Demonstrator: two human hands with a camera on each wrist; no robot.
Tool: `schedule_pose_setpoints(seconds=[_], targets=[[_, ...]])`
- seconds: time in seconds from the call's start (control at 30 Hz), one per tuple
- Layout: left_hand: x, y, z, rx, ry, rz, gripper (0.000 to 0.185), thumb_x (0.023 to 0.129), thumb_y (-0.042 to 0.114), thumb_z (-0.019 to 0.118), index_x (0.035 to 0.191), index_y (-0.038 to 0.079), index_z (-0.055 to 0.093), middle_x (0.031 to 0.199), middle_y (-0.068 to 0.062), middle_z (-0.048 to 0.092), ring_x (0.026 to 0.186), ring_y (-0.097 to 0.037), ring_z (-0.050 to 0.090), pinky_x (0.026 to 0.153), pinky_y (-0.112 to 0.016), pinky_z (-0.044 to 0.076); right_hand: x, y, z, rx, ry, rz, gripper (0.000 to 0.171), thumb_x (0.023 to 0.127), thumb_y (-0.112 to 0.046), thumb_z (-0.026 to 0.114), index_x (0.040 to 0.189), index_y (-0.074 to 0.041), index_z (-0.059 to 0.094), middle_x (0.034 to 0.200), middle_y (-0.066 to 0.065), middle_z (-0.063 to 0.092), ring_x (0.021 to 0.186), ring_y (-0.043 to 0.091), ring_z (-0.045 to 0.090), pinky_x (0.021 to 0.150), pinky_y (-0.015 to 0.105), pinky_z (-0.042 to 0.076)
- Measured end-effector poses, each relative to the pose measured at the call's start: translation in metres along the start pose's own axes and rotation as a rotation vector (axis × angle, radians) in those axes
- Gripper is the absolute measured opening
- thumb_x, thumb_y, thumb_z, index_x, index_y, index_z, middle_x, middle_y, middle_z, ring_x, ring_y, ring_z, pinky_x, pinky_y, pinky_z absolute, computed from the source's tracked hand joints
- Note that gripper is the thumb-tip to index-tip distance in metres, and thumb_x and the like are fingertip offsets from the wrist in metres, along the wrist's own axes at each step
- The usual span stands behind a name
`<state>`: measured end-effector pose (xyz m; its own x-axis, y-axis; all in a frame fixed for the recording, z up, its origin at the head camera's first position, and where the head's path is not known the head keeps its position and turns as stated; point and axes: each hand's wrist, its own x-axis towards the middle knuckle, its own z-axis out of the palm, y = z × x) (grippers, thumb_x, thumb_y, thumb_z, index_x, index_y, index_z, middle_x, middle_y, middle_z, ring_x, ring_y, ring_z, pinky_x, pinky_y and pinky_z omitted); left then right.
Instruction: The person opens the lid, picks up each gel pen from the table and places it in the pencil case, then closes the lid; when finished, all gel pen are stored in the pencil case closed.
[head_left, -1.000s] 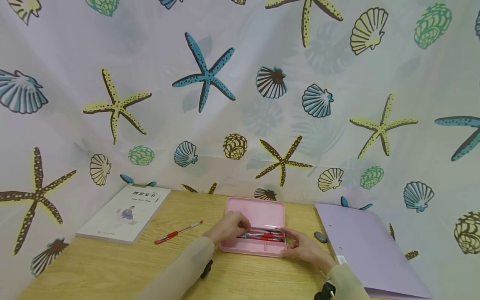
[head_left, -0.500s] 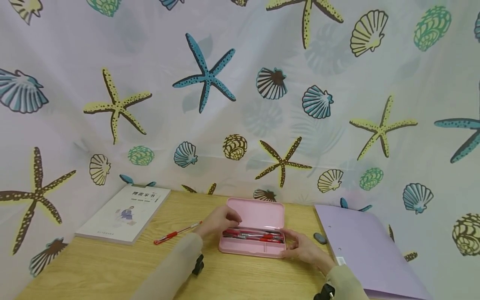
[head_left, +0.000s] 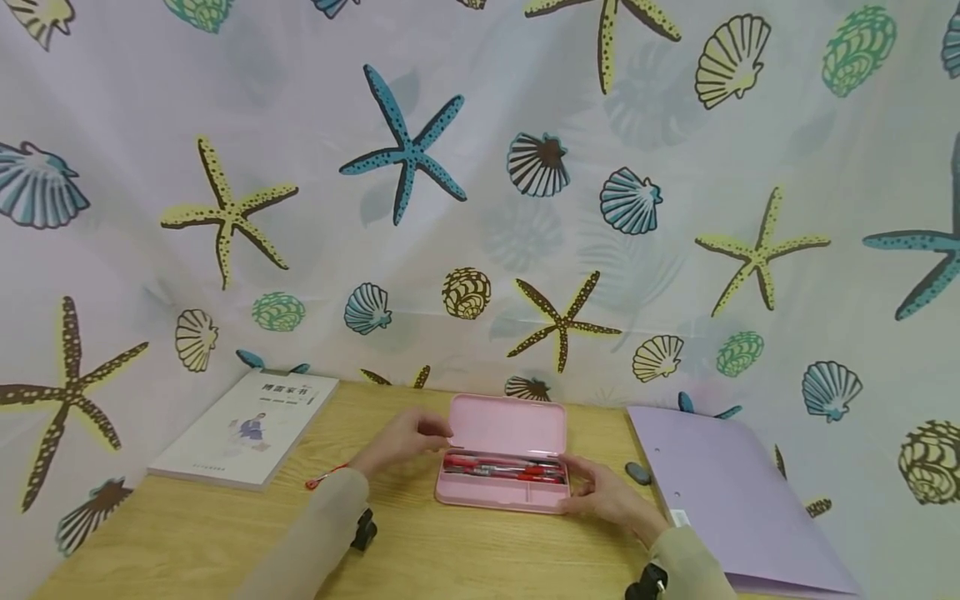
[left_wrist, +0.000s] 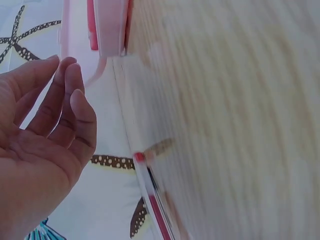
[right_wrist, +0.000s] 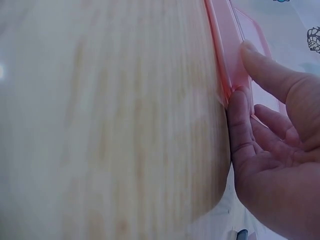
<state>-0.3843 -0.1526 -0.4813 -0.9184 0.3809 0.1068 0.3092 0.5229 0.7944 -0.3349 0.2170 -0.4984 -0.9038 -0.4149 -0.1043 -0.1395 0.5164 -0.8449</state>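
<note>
Nearest the viewer, the right hand [head_left: 609, 500] holds the right front corner of the open pink plastic pencil case [head_left: 501, 492], thumb on the rim, fingers curled against its outer wall. The case sits mid-desk on the light wood-grain desk [head_left: 480, 558], long axis running left to right, hinged lid [head_left: 508, 426] raised at the far side. Red-capped pens [head_left: 504, 469] lie in it lengthwise. The left hand [head_left: 402, 438] hovers just left of the case, fingers loosely extended, holding nothing. A red pen [left_wrist: 152, 200] lies on the desk beneath that forearm. Farther left rests a white paperback book [head_left: 246, 427]; its printed title is too small to read. At right lie a grey eraser [head_left: 638, 473] and a lilac plastic folder [head_left: 735, 500]. Behind hangs a starfish-and-shell patterned curtain [head_left: 480, 208].
</note>
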Motion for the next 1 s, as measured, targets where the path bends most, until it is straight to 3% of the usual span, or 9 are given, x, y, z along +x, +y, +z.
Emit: schedule_pose_setpoints(seconds=[0.27,0.57,0.87,1.0], targets=[[-0.016,-0.013,-0.025,-0.016,0.005,-0.092,0.019,0.092,0.013,0.067,0.11,0.009,0.071,0.1,-0.002,0.069,0.085,-0.016,0.063,0.073,-0.032,0.053,0.001,0.002,-0.001,0.03,0.008,0.014,0.083,0.079,-0.025,0.082,0.15,-0.013,0.04,0.149,0.019,0.045,0.082,0.015,0.057,0.074,0.029,0.046],[-0.03,-0.034,-0.049,0.075,0.025,-0.055,0.02,0.09,0.011,0.069,0.11,0.008,0.072,0.106,-0.003,0.071,0.095,-0.015,0.062,0.089,-0.04,0.052,0.001,0.004,-0.001,0.055,0.001,0.014,0.082,0.079,-0.02,0.082,0.15,-0.012,0.04,0.15,0.02,0.042,0.08,0.015,0.056,0.069,0.027,0.046],[-0.056,-0.038,-0.065,0.082,-0.008,-0.025,0.017,0.088,0.002,0.068,0.104,0.001,0.071,0.102,-0.013,0.071,0.091,-0.019,0.063,0.083,-0.037,0.053,0.001,0.002,-0.002,0.041,-0.005,-0.008,0.083,0.08,-0.02,0.081,0.15,-0.01,0.038,0.149,0.022,0.043,0.081,0.015,0.058,0.071,0.029,0.047],[-0.063,-0.041,-0.07,0.101,-0.017,-0.063,0.018,0.087,0.0,0.067,0.105,0.002,0.071,0.101,-0.01,0.071,0.092,-0.019,0.062,0.086,-0.041,0.052,-0.001,-0.001,0.0,0.041,-0.005,-0.015,0.082,0.081,-0.018,0.081,0.15,-0.009,0.038,0.149,0.022,0.042,0.081,0.014,0.058,0.071,0.028,0.047]])
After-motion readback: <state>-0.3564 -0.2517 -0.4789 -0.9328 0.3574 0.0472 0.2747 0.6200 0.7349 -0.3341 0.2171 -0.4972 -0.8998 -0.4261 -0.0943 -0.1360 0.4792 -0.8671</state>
